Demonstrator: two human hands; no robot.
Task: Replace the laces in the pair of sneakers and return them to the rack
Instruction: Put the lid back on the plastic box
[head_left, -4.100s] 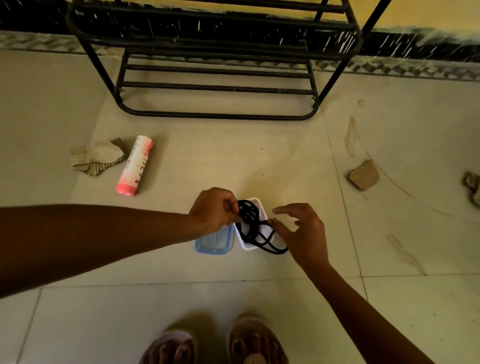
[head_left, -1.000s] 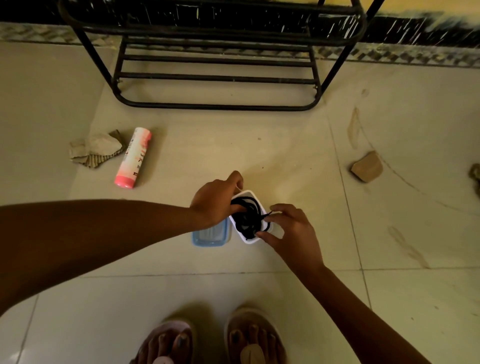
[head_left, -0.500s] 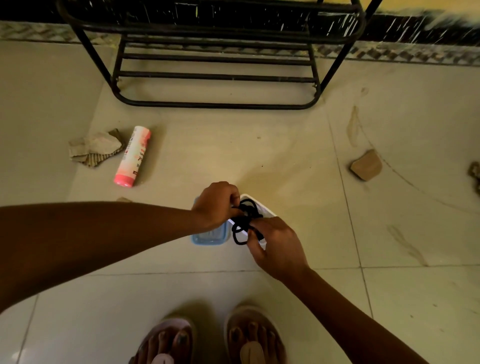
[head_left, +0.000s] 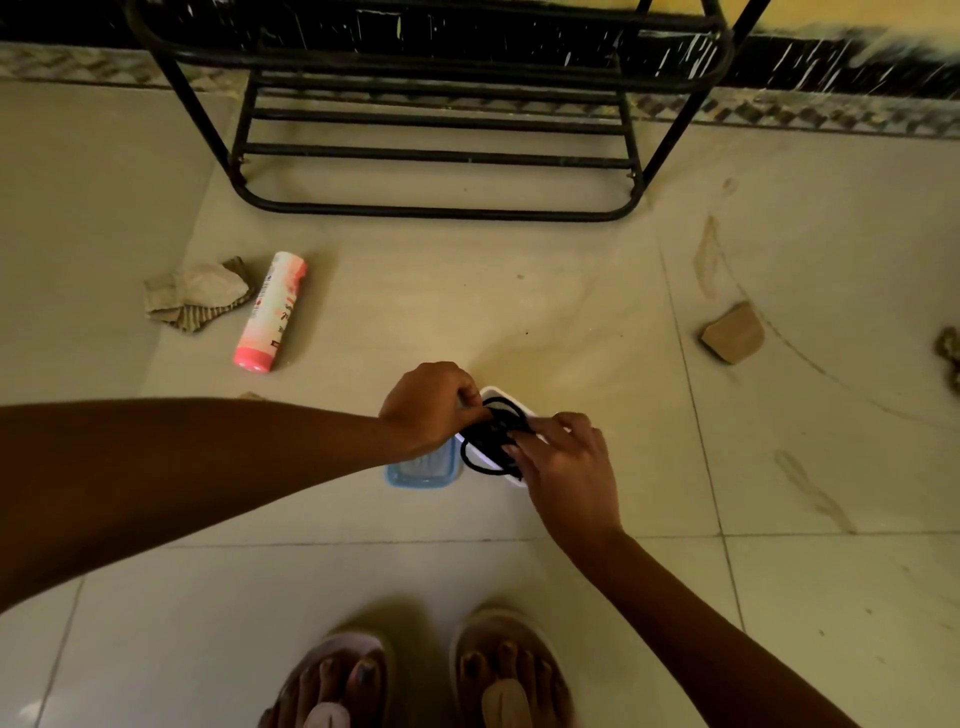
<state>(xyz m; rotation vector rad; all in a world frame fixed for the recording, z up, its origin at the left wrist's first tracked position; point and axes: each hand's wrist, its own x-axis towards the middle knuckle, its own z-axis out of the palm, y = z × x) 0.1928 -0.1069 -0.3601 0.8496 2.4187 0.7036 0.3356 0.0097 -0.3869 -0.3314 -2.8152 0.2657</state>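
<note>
**Laces (head_left: 488, 435) coiled over box (head_left: 492, 392)**

On the floor nearer than the rack (head_left: 431, 210), the left hand (head_left: 428, 408) pinches the black coil; the right hand (head_left: 566, 462) appears to pinch its near loops. Light, limp and tangle-prone, it is best taken by the bundled middle.

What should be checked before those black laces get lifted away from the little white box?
1. Hold of the left hand on the black laces: ok, it pinches them.
2. Hold of the right hand: cannot tell; its fingers lie on the bundle.
3. Laces free of tangles: cannot tell; they are looped together.
4. The white container open, blue lid off and beside it: ok.
5. Pair of sneakers in sight: not ok, none visible.
</note>
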